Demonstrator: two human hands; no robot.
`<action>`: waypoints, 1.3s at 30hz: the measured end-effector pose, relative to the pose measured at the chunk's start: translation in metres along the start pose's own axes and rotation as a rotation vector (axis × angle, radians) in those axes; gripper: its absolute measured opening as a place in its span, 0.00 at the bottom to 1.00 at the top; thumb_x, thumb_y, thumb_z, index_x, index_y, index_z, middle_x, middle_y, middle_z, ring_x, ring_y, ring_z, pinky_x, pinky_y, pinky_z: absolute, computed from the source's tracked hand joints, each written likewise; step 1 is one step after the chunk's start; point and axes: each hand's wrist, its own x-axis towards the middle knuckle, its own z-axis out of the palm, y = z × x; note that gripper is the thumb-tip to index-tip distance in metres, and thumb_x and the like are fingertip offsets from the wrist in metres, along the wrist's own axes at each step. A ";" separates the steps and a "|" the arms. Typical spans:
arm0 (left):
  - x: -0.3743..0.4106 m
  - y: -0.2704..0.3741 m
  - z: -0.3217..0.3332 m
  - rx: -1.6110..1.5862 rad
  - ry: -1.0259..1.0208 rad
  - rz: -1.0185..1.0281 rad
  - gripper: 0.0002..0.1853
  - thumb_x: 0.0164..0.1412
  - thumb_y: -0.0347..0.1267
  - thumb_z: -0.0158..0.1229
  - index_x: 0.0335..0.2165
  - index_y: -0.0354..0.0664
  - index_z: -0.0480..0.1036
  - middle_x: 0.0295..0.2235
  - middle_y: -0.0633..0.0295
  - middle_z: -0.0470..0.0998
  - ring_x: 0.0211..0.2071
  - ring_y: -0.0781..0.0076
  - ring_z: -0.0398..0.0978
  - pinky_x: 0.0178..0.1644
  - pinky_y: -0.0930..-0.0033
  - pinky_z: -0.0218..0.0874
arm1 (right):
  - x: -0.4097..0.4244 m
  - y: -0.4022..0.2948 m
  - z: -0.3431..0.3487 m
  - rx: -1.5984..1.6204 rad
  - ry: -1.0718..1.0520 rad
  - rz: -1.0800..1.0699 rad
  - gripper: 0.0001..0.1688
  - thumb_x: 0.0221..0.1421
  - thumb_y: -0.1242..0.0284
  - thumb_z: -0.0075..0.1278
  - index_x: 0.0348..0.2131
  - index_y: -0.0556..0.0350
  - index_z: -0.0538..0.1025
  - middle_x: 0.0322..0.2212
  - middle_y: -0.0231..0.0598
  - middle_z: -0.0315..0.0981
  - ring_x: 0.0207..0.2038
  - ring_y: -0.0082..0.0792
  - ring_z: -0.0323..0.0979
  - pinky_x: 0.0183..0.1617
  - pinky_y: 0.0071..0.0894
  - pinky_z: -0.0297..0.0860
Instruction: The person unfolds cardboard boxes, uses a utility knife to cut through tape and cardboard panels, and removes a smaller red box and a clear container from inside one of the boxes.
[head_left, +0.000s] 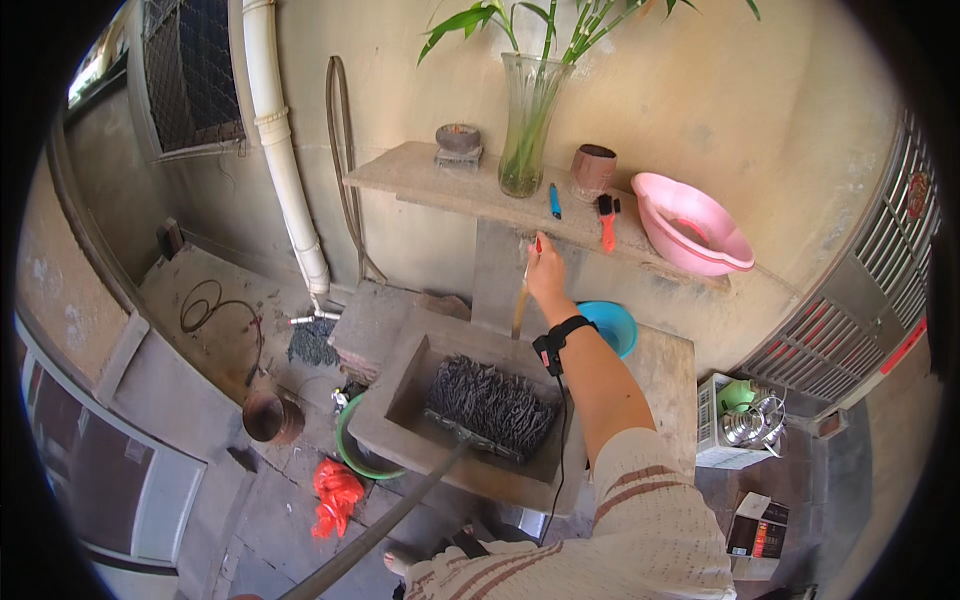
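Observation:
A grey mop head (491, 405) of thick strands lies in a stone sink (465, 480), its long handle (382, 521) slanting down to the lower left. Only a sliver of my left hand (246, 598) shows at the bottom edge, by the handle's end; its fingers are hidden. My right hand (545, 262) is raised under the wall shelf, at the red-tipped top of a tap; whether the fingers close on it is unclear. Below the hand a yellowish tube (519, 311) hangs towards the sink. A black band with a cable is on my right wrist.
The shelf (450, 187) holds a glass vase (529, 127), a pot (594, 171), a red brush (607, 225), a blue-handled tool (555, 201) and a pink basin (690, 225). A blue basin (616, 330) sits right of the sink; a green tub (349, 442) and red plastic bag (337, 495) lie left.

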 end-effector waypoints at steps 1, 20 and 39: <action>0.000 0.001 0.001 -0.017 0.026 0.000 0.15 0.60 0.37 0.42 0.18 0.47 0.57 0.07 0.69 0.55 0.09 0.80 0.53 0.16 0.77 0.47 | 0.000 0.005 0.000 0.037 0.019 -0.026 0.20 0.52 0.71 0.44 0.46 0.58 0.67 0.38 0.56 0.68 0.38 0.54 0.67 0.40 0.42 0.65; -0.002 -0.008 0.009 -0.137 0.010 0.071 0.14 0.55 0.35 0.47 0.17 0.47 0.57 0.07 0.70 0.53 0.09 0.80 0.53 0.18 0.78 0.51 | 0.025 0.034 -0.013 0.949 -0.185 0.446 0.13 0.61 0.68 0.33 0.38 0.50 0.70 0.38 0.31 0.70 0.41 0.24 0.66 0.46 0.30 0.62; -0.001 -0.015 0.019 -0.199 -0.120 0.114 0.14 0.57 0.37 0.45 0.18 0.48 0.56 0.07 0.72 0.55 0.10 0.81 0.53 0.18 0.81 0.49 | 0.021 0.036 -0.004 0.891 -0.073 0.397 0.14 0.57 0.66 0.40 0.41 0.51 0.69 0.35 0.32 0.70 0.37 0.25 0.66 0.38 0.31 0.63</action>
